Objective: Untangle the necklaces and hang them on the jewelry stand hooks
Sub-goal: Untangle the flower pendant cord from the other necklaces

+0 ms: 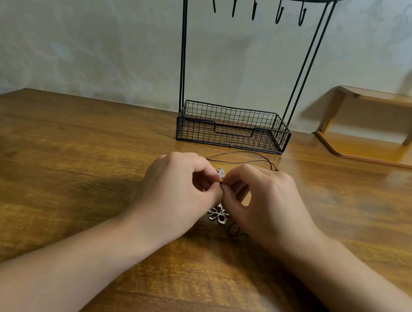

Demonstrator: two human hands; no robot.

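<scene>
Pinching the tangle between them, the left hand [183,186] and right hand [266,201] meet fingertip to fingertip low over the table [57,164], just before the stand [233,130]. Best to tease 1 cord [246,156] loose slowly, not yank. All 5 hooks [279,13] hang bare. A flower pendant [218,213] lies below; fingers hide the knot, so how many necklaces is unclear

Soft, even indoor light; glare sheens the table [351,177] near its far right edge, faint shadows lie under the forearms, and wide-angle bending with slight blur warps the frame's edges
</scene>
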